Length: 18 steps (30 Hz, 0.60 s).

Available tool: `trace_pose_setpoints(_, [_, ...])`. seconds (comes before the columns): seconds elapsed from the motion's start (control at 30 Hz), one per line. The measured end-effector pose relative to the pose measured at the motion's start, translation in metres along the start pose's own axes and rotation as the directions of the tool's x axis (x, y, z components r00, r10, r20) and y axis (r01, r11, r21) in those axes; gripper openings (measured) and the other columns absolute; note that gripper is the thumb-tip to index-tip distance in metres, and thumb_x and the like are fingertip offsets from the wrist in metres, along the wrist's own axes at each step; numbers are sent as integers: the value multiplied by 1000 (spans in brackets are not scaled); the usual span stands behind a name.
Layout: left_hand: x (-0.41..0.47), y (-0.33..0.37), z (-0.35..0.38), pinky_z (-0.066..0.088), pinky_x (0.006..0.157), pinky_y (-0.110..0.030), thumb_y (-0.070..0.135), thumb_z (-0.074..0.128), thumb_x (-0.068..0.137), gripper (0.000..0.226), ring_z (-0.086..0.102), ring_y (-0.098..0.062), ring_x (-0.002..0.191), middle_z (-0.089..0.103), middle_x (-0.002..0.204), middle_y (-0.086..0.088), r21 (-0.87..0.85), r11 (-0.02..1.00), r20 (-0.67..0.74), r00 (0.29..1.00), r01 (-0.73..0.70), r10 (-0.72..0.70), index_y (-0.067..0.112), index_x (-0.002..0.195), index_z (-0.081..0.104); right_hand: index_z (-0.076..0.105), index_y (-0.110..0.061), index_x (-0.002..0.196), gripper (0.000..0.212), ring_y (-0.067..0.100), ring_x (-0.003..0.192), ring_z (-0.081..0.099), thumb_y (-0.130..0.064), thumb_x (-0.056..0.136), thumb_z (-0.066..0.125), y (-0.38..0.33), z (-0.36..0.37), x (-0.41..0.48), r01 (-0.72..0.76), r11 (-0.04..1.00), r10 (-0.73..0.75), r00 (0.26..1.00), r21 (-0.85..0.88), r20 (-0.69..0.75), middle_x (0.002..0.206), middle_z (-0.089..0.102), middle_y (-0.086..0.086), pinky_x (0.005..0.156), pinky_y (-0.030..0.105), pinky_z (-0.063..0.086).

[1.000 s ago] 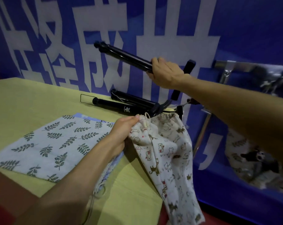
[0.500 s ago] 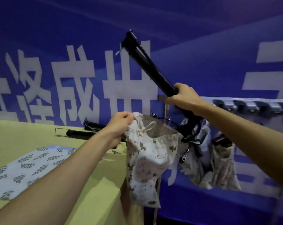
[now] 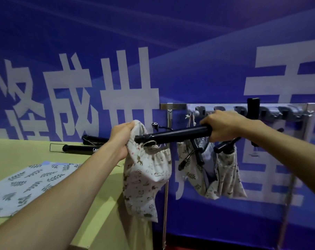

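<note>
Head view. Our left hand [image 3: 123,137] is clamped on the rim of the animal-print drawstring bag [image 3: 146,179], which hangs just off the yellow table [image 3: 23,150] edge. Our right hand [image 3: 223,126] is wrapped round a black folded tripod [image 3: 174,135], held near level, with its far end at the bag's mouth. Filled print bags [image 3: 223,177] hang from the metal hook rack [image 3: 286,110]. A leaf-print cloth [image 3: 26,184] lies on the table.

Black tripod [image 3: 173,136] tip at pouch [image 3: 146,170] mouth

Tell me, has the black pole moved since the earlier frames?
Yes. The black pole swung down: its tip, earlier high above the metal rail, now sits below it.
</note>
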<state>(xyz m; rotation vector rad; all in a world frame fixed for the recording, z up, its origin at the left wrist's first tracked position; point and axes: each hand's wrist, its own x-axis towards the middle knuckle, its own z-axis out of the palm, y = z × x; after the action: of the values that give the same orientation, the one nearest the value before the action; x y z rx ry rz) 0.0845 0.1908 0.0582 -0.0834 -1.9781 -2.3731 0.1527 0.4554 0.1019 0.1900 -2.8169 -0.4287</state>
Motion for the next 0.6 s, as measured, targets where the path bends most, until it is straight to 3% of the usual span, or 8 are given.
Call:
trace_pose_setpoints(0.07, [-2,-1,6,56,82,-44,17,60,91,14,66,-27,89,70,100,-13,101,992,-6,997,-79,80,13,85,72,47,-31,72,15,19,66,54,-24,73,60,0,2,0,20,999,-19,1000,-33,12,66,50,-7,57,31,46])
trace_pose_setpoints(0.2, [-1,-8,12,52,94,-41,25,61,92,16,64,-22,100,71,102,-3,368,891,89,964,-266,251,18,85,74,49,-32,80,15,20,70,54,-21,74,58,-5,0,3,80,992,-74,995,-99,59,68,47,-8,57,30,44])
trace_pose_setpoints(0.33, [2,-13,12,51,86,-33,29,60,92,20,64,-17,96,71,98,2,556,764,133,943,-327,306,18,97,75,57,-28,90,17,21,70,54,-18,76,55,-11,-7,3,124,973,-118,992,-193,44,66,42,-10,65,36,51])
trace_pose_setpoints(0.43, [0,-20,20,51,86,-33,29,61,92,18,64,-13,96,71,96,6,550,750,192,930,-367,314,20,97,75,63,-26,99,25,25,79,59,-18,77,56,-22,-13,5,137,952,-136,990,-274,26,79,54,-4,65,34,45])
trace_pose_setpoints(0.53, [-10,-22,46,49,81,-26,25,57,95,16,63,-8,87,69,89,8,425,779,273,886,-461,375,20,91,71,64,-24,106,28,29,94,64,-21,79,56,-35,-11,12,169,920,-174,985,-354,17,102,64,4,65,33,41])
trace_pose_setpoints(0.6, [-18,-16,63,48,75,-21,22,56,96,17,61,-4,80,67,85,9,350,791,320,857,-503,404,20,86,68,63,-19,104,24,31,96,65,-22,82,55,-43,-7,17,193,903,-200,980,-383,21,105,64,6,67,35,42])
